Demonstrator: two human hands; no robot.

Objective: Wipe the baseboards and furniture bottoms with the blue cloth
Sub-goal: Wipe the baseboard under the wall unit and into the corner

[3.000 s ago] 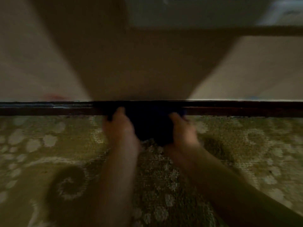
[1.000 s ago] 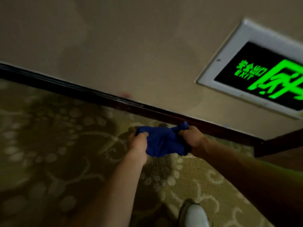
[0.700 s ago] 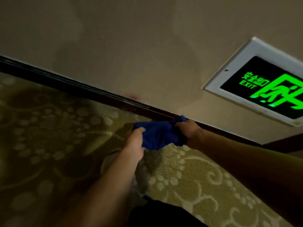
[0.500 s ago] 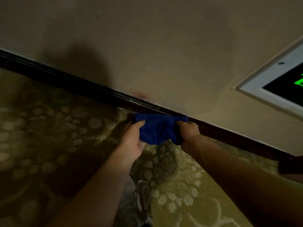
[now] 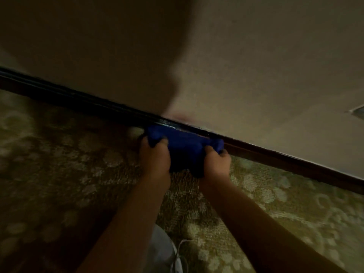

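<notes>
Since half a second ago, both hands have slid the blue cloth [image 5: 185,146] further along the baseboard [image 5: 275,156], and the exit sign has nearly left the frame, only a corner [image 5: 357,111] showing at the right edge. Head view: at frame centre, the left hand [image 5: 155,156] and right hand [image 5: 216,164] each clutch one end of the bunched cloth, pressing it against the dark baseboard where the beige wall [image 5: 256,66] meets the patterned carpet [image 5: 59,174]. A white shoe [image 5: 163,253] shows at the bottom centre.
</notes>
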